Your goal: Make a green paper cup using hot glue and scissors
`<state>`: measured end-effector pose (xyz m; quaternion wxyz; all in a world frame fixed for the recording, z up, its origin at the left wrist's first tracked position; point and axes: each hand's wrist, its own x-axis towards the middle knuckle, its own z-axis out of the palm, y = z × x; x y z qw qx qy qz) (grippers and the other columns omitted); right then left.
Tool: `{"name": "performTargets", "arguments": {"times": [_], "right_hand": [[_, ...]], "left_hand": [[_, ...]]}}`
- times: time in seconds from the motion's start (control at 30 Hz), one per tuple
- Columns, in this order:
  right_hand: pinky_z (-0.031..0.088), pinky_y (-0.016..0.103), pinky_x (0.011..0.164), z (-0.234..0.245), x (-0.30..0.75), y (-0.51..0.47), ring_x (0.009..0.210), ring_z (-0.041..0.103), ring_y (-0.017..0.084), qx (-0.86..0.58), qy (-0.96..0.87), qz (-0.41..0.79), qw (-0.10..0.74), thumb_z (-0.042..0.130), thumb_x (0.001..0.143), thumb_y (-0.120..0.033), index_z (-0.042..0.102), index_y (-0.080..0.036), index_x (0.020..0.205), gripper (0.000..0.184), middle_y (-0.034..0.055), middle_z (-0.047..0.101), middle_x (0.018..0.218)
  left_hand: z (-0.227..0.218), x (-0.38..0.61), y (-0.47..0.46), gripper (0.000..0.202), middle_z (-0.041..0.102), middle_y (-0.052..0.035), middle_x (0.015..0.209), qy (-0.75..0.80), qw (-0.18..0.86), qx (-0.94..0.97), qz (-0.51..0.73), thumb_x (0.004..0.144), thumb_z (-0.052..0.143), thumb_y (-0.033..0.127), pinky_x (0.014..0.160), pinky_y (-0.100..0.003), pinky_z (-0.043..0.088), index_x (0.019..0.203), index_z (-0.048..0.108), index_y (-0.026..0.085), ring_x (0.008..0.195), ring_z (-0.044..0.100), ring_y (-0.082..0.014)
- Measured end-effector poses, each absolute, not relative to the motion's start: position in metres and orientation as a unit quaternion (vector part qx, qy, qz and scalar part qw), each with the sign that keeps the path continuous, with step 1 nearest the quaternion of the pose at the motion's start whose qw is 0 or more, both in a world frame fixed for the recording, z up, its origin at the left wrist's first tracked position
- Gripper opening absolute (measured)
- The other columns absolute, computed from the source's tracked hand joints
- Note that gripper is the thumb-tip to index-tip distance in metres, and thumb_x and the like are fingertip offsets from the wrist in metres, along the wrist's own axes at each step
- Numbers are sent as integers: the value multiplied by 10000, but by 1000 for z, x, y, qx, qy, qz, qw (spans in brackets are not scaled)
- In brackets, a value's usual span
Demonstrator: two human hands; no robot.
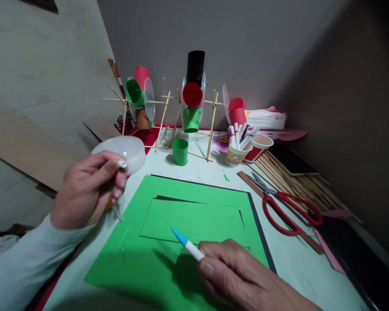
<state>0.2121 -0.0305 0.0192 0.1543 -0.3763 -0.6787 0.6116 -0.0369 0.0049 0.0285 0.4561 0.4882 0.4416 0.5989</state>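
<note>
My right hand (236,272) is closed around a white pen with a blue cone-shaped tip (180,237), held slanting over a green paper sheet (123,259). On that sheet is a green paper rectangle (188,220), with dark slivers along its top and right edges. A black sheet (257,216) peeks out beneath the green one. Raised at the left, my left hand (90,185) pinches a small white piece (122,164) between thumb and forefinger; its kind is unclear. Below those fingers, a tool with a yellowish part and a pale tip (117,212) is partly hidden.
Red-handled scissors (282,211) lie right of the paper, beside wooden sticks (285,177). Behind stand a green paper cup (180,152), a stick frame (212,125) bearing coloured tubes (192,95), a cup of markers (236,154) and a red-white cup (258,151). A translucent bowl (132,151) sits left.
</note>
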Motion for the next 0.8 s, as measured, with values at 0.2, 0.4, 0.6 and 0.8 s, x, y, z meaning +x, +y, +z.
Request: {"name": "performTargets", "arguments": {"times": [0.2,0.4,0.6,0.8], "right_hand": [[316,267,591,17,210,-26,611,389,135,-343,-667,635,186,338,1019,-543,436,-211,670,491,-16,420,654],[382,302,673,24,212,-31,686,488,185,-358,-654,631,215,352,1003,-548,480,-226,665,485,26,516,710],[386,275,602,14,211,-32,613,470,142,-370,-602,652,276,541,929,-590,580,-206,704,447,3,533,666],[515,258,583,-2,209,-29,595,612,119,-350,-490,646,468,658,927,-386,644,-202,896,187,18,662,788]], "left_hand": [[21,-27,0,210,598,58,582,417,568,489,514,844,733,377,369,-123,455,812,646,189,446,545,-68],[9,-18,1,196,612,50,625,405,620,483,467,874,700,373,392,-141,486,857,635,189,484,573,-77],[7,-15,0,168,626,39,660,409,633,481,448,903,663,354,408,-155,505,886,633,190,506,591,-87],[5,-13,-4,163,650,19,688,399,661,472,426,918,638,345,425,-174,519,935,617,184,517,606,-100]]}}
